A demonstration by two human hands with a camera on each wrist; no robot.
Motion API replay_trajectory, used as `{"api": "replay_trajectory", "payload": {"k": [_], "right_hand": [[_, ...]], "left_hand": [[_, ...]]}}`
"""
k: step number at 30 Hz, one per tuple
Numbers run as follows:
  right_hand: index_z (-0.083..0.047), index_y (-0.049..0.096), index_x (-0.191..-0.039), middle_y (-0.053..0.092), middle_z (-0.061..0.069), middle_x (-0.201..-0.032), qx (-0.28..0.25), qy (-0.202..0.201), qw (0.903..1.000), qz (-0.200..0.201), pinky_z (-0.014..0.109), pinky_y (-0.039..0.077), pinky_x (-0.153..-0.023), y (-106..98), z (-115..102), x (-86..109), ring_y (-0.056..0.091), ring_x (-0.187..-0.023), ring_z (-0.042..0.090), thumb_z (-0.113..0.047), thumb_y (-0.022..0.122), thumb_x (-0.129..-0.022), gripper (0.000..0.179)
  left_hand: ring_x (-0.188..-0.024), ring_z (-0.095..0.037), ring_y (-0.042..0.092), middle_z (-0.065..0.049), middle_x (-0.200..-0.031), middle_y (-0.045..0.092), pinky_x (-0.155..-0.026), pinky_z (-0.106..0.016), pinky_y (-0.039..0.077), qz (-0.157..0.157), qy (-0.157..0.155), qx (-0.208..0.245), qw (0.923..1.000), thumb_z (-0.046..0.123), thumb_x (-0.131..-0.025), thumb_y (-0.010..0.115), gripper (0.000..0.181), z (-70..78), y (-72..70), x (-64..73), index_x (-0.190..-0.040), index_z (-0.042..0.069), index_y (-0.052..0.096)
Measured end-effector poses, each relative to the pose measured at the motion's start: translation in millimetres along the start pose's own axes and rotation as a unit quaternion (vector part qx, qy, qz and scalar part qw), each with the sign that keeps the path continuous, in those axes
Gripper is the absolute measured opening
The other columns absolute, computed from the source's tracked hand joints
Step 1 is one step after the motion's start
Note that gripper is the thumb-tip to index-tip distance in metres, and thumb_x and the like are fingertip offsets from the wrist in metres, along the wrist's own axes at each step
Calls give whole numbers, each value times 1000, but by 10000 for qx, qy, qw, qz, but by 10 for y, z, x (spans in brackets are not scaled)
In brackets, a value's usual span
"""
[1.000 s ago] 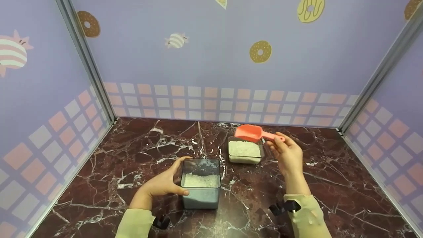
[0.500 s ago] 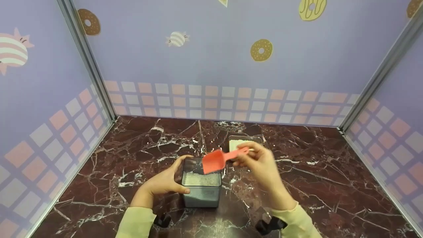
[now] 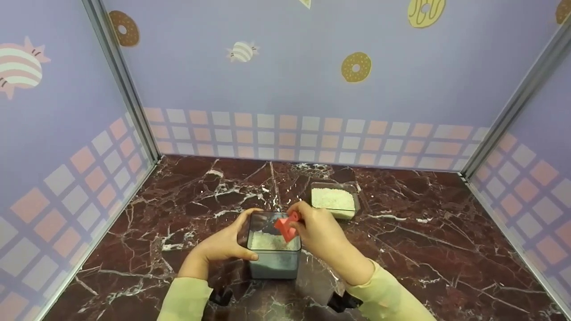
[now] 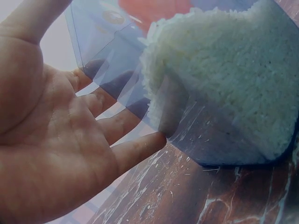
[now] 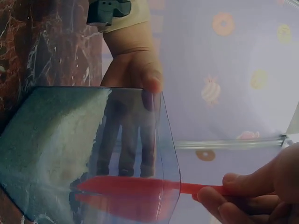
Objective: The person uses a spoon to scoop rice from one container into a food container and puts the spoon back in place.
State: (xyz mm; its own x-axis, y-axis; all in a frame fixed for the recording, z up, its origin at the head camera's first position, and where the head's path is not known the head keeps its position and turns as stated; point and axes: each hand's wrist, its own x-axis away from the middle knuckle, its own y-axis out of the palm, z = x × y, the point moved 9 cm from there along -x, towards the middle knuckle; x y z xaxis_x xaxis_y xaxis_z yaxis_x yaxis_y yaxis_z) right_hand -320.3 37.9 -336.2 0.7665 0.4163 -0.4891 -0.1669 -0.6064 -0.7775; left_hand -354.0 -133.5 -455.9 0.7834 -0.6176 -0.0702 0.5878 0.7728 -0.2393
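A tall, bluish see-through container (image 3: 274,266) stands on the table in the head view, partly filled with white rice (image 4: 224,70). My left hand (image 3: 223,244) holds it from the left, thumb at the near corner and fingers along the far side. In the left wrist view the fingers (image 4: 124,123) lie along its wall. My right hand (image 3: 323,232) pinches the handle of a red scoop (image 3: 287,228) over the container's right rim. Through the wall in the right wrist view, the scoop's bowl (image 5: 121,186) is inside, its tip at the rice surface.
A smaller clear box (image 3: 358,196) with rice sits behind and to the right, beyond my right hand. Loose grains are scattered on the dark red marbled table (image 3: 424,249). Patterned lilac walls (image 3: 303,84) enclose the back and both sides.
My right hand has brought the scoop leftward and nearer, from over the smaller box down into the tall container, turning it on the way. The left hand keeps its hold.
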Motion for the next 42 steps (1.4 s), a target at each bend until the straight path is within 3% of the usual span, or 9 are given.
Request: {"api": "replay_trajectory", "payload": {"k": [5, 12, 18, 22, 27, 30, 35, 38, 42], "right_hand": [[-6, 67, -100, 73, 6, -77, 136, 336, 9985, -411, 38, 58, -64, 131, 36, 2, 72, -72, 26, -4, 72, -91, 11], [-4, 68, -95, 74, 5, -78, -1089, 609, 9887, -835, 18, 53, -56, 309, 89, 2, 73, -67, 16, 2, 69, -91, 7], [-1, 69, -96, 71, 5, -76, -2068, 931, 9706, -808, 21, 59, -61, 408, 173, 15, 74, -71, 14, -2, 74, -90, 8], [1, 69, -98, 70, 5, -76, -2495, 1187, 9579, -779, 22, 60, -63, 474, 232, 24, 72, -72, 12, -3, 76, -88, 12], [5, 69, -100, 72, 10, -79, -2957, 1321, 9437, -671, 28, 63, -67, 531, 271, 15, 74, -74, 17, -2, 75, -89, 15], [8, 67, -102, 72, 15, -81, -3446, 1414, 9258, -650, 36, 65, -73, 572, 295, 7, 76, -77, 22, 1, 73, -90, 15], [12, 62, -110, 74, 23, -89, -4271, 1773, 8838, -701, 37, 65, -78, 636, 371, 15, 76, -76, 19, 4, 68, -93, 20], [15, 59, -115, 75, 21, -91, -4702, 2027, 8561, -693, 34, 64, -80, 655, 425, 42, 76, -75, 16, 5, 65, -94, 25], [18, 55, -119, 73, 14, -88, -5097, 2172, 8304, -586, 31, 64, -81, 640, 476, 76, 77, -76, 16, 6, 62, -95, 28]], "left_hand": [[-128, -44, 57, -34, -153, 37, -103, -43, 55, -65, -49, 209, 9997, 3, -76, 84, 110, -14, 13, -4, -159, 12, 13], [-124, -39, 60, -32, -151, 42, -102, -41, 54, 21, -71, -58, 10000, 7, -76, 85, 108, -15, -12, -8, -158, 16, 17], [-129, -42, 56, -33, -152, 41, -105, -45, 53, -35, 13, 65, 10000, 4, -75, 85, 108, -5, 6, -21, -157, 14, 16], [-128, -38, 56, -31, -151, 43, -104, -37, 51, 62, 10, -256, 9997, 8, -74, 86, 109, -7, -17, -20, -158, 12, 17], [-126, -35, 58, -29, -149, 47, -105, -38, 49, 116, -2, -556, 9984, 13, -74, 87, 111, -7, -36, -18, -159, 11, 16], [-126, -33, 57, -27, -148, 49, -106, -41, 48, 134, -18, -643, 9978, 16, -75, 88, 110, -12, -44, -14, -159, 12, 17], [-125, -29, 57, -21, -147, 51, -105, -43, 47, 188, -49, -682, 9975, 18, -74, 88, 109, -18, -57, -16, -158, 17, 19], [-123, -28, 59, -21, -147, 50, -105, -40, 49, 159, -51, -524, 9985, 15, -74, 88, 108, -23, -46, -16, -158, 17, 19], [-126, -28, 58, -21, -150, 47, -106, -35, 49, 121, -47, -345, 9993, 12, -74, 87, 108, -26, -30, -20, -158, 16, 19]]}}
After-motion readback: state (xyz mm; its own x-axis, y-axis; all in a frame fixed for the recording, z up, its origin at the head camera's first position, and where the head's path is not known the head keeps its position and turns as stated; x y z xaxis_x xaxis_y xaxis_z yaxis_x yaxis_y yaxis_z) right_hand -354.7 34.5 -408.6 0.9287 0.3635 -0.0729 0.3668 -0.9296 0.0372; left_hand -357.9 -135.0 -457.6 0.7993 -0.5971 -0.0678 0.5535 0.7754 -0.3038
